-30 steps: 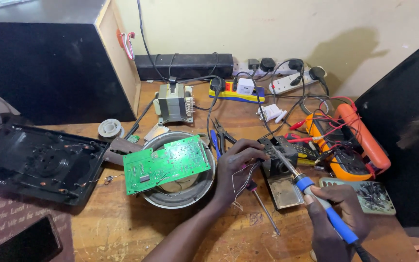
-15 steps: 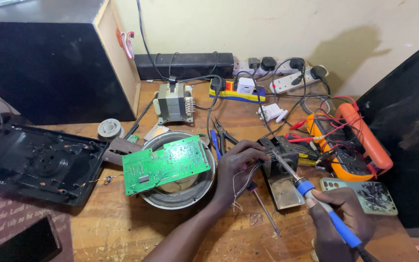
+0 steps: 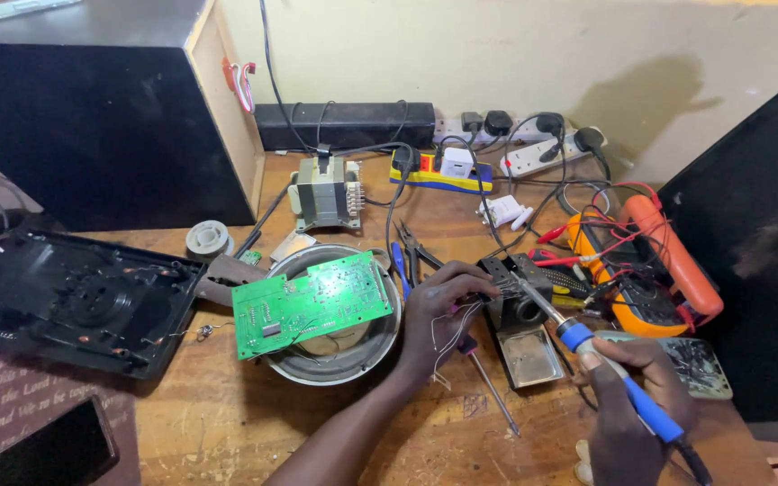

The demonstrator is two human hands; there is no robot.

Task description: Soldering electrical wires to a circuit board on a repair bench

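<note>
Over the last second the right hand (image 3: 628,409) has edged the blue-handled soldering iron (image 3: 587,351) slightly toward the bench's right edge, its tip staying by the left hand (image 3: 443,310) at the iron stand (image 3: 520,315).

You had a green circuit board (image 3: 312,304) lying tilted across a round metal bowl (image 3: 335,360) near the middle of the tabletop. A grey transformer (image 3: 324,193) stood behind it, toward the back edge. A black plastic cover (image 3: 65,301) lay at the left edge, with a small grey spool (image 3: 207,238) just behind it. Power strips (image 3: 533,153) with plugs ran along the back edge. An orange meter (image 3: 641,270) with red wires sat near the right edge. A big black speaker box (image 3: 92,117) filled the back left corner.
</note>
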